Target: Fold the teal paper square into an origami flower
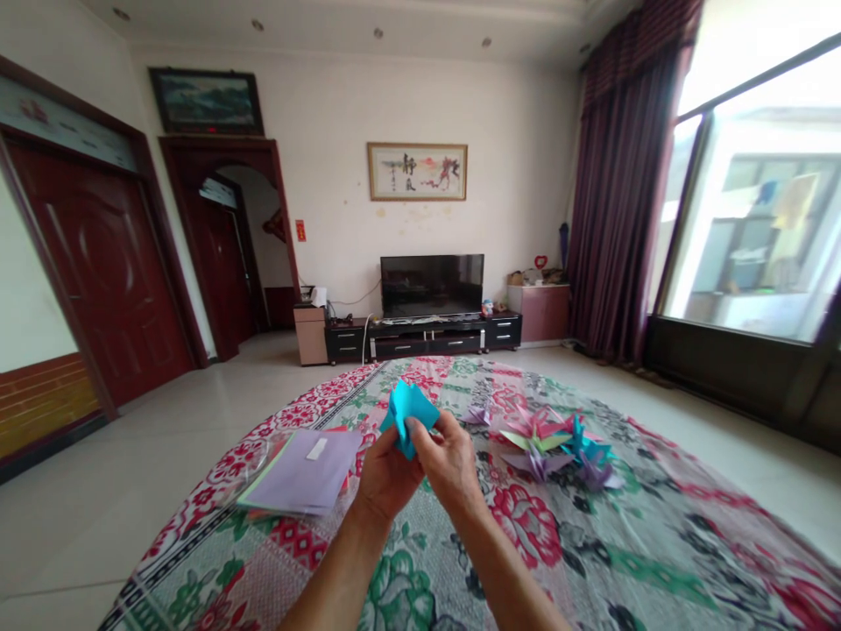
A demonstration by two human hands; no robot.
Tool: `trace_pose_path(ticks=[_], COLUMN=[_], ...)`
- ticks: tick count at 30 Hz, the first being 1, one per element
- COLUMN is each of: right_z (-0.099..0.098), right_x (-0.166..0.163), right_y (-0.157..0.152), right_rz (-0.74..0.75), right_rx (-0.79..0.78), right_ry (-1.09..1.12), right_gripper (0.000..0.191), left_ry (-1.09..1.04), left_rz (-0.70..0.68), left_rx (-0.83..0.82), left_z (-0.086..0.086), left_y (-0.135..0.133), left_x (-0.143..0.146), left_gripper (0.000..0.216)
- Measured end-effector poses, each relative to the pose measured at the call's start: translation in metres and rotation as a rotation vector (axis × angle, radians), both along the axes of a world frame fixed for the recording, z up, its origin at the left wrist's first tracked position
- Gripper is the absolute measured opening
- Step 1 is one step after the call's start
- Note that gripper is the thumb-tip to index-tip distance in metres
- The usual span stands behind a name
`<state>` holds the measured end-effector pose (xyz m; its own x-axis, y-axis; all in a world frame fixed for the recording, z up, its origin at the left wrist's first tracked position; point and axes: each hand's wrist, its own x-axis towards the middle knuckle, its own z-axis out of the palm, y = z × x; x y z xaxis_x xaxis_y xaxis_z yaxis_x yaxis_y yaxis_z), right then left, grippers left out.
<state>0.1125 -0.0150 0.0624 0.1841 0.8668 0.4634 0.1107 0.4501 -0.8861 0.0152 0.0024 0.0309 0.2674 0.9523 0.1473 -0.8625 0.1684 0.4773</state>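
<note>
A bright blue piece of folded paper (415,405) is held up over the table between both hands. My left hand (389,473) grips its lower left side, the fingers partly hidden behind the paper. My right hand (450,456) pinches the lower right part, with the thumb pressed on the front. Left of the hands lies a stack of coloured paper sheets (299,478), a purple one on top with a small white slip (316,450). To the right sits a cluster of folded paper cranes (539,431) in pink, green, purple and blue. A single purple folded piece (478,415) lies nearer the hands.
A flowered cloth (526,526) covers the round table. Beyond it, a television (432,285) stands on a low black cabinet (394,344) against the wall. A dark red curtain (608,193) hangs beside the large window on the right. Dark red doors (98,263) are at the left.
</note>
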Motion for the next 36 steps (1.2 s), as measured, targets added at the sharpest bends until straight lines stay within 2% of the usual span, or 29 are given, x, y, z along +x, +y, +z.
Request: trace_pose_path(ticks=[4,7,12,21,24,29,31,34,36], right_z=[0.003,0.006,0.006,0.0,0.001,0.001,0.0,0.001,0.003], right_x=[0.003,0.005,0.007,0.011,0.012,0.015,0.017,0.021,0.022], right_y=[0.001,0.002,0.004,0.013,0.012,0.011,0.012,0.012,0.011], right_rz=[0.05,0.02,0.022,0.072,0.057,-0.043,-0.077,-0.092,-0.065], right_rx=[-0.015,-0.009,-0.01,-0.053,-0.042,0.057,0.118,0.215,0.243], right_ry=[0.073,0.126,0.182,0.284,0.266,0.156,0.052,-0.08,-0.114], right_gripper=[0.025,0.024,0.023,0.02,0.019,0.047,0.041,0.021,0.019], left_ry=[0.004,0.003,0.025,0.118,0.157,0.196,0.202,0.195,0.187], left_rz=[-0.001,0.004,0.059,0.172,0.226,0.259,0.25,0.249,0.252], left_rx=[0.026,0.034,0.058,0.026,-0.001,-0.004,-0.004,-0.006,-0.004], left_z=[-0.001,0.0,0.004,0.009,0.011,0.012,0.012,0.013,0.014], left_y=[0.001,0.002,0.002,-0.002,-0.002,-0.002,-0.002,-0.003,-0.003], left_x=[0.0,0.0,0.0,0.004,0.007,0.008,0.008,0.008,0.008], left_gripper=[0.021,0.02,0.014,0.026,0.025,0.022,0.021,0.023,0.025])
